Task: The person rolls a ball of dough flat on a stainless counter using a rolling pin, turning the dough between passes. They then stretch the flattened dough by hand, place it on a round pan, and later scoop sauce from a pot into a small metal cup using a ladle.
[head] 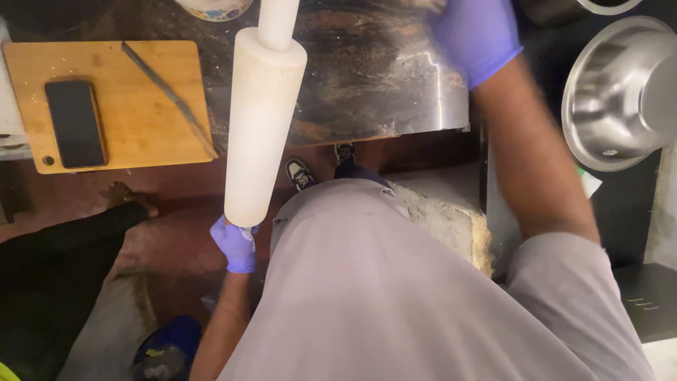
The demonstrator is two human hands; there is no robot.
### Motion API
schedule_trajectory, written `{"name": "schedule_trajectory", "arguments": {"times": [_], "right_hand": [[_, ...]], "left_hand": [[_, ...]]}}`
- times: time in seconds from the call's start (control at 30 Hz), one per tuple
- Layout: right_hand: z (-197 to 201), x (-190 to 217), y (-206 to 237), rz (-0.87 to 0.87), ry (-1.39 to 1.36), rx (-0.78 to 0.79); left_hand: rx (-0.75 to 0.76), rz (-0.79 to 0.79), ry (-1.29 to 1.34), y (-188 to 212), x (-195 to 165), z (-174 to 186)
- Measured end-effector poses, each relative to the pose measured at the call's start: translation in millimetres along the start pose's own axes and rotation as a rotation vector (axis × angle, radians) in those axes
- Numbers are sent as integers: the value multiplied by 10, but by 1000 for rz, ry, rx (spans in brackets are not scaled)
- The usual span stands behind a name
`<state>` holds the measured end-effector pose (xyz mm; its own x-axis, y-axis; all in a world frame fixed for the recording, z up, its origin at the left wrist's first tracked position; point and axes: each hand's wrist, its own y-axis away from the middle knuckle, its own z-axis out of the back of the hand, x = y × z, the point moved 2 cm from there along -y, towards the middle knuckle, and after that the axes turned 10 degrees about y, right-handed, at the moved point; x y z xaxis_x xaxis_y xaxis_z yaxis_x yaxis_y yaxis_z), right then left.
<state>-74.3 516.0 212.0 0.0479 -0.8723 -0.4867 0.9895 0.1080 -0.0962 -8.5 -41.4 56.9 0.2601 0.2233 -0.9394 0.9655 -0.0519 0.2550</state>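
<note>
- My left hand (235,243), in a purple glove, is clenched around the near handle of a long white cylindrical rolling pin (262,127), which runs from lower centre-left to the top of the frame.
- My right hand (476,35), also gloved, lies on the flour-dusted dark metal worktop (381,77) at upper right; I cannot tell how its fingers are set.
- A black phone (74,123) lies on the bamboo cutting board (148,106), upper left.

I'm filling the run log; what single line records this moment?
left hand: grips white rolling pin handle | right hand: on dark metal worktop | black phone on wooden board
</note>
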Motion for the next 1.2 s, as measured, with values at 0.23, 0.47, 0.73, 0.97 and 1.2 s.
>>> {"name": "schedule_trajectory", "arguments": {"times": [0.23, 0.47, 0.73, 0.97, 1.2], "right_hand": [[169, 1988, 719, -139, -791, 396], [55, 1596, 314, -219, -657, 108], [-548, 1236, 609, -222, -719, 275], [-1313, 695, 337, -447, -1739, -193], [-1724, 675, 58, -482, -2024, -227]], "left_hand": [[-91, 63, 48, 62, 87, -133], [-71, 68, -59, -7, 45, -311], [-95, 129, -70, -159, 102, -863], [-76, 113, -184, -261, 113, -1308], [-128, 101, -212, -285, 73, -1501]]}}
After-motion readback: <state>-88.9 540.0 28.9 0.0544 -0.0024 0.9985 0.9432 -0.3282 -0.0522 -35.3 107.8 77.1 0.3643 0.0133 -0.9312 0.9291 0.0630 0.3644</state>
